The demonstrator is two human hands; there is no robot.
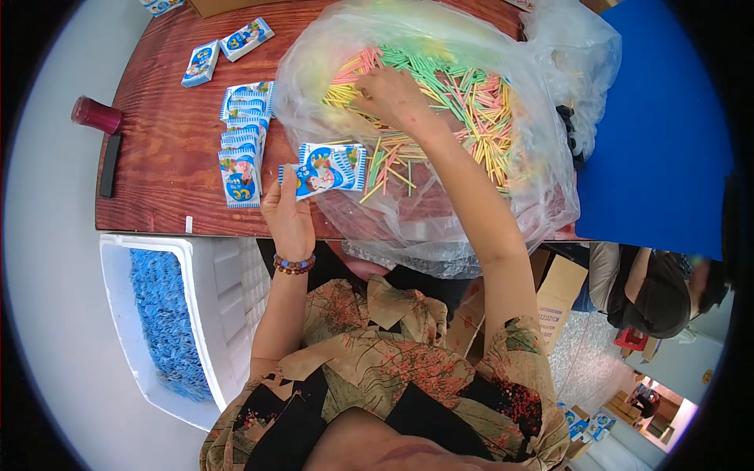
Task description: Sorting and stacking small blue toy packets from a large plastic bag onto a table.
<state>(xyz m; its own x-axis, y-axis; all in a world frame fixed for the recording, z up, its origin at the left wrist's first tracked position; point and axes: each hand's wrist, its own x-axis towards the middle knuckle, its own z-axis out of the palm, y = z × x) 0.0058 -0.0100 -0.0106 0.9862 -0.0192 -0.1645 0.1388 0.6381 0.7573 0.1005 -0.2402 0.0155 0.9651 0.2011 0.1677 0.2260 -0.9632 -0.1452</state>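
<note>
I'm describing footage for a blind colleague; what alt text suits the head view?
A person's right hand reaches into pink, yellow and green sticks on clear plastic; the left hand has at least one blue-and-white packet in its grip. More packets overlap nearby on a reddish table.

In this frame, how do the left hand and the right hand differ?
The left hand holds a packet; the right hand is at the sticks. The left hand has beads at its wrist; the right hand has none. The left hand is nearer the body, the right hand farther out. Both are ungloved.
</note>
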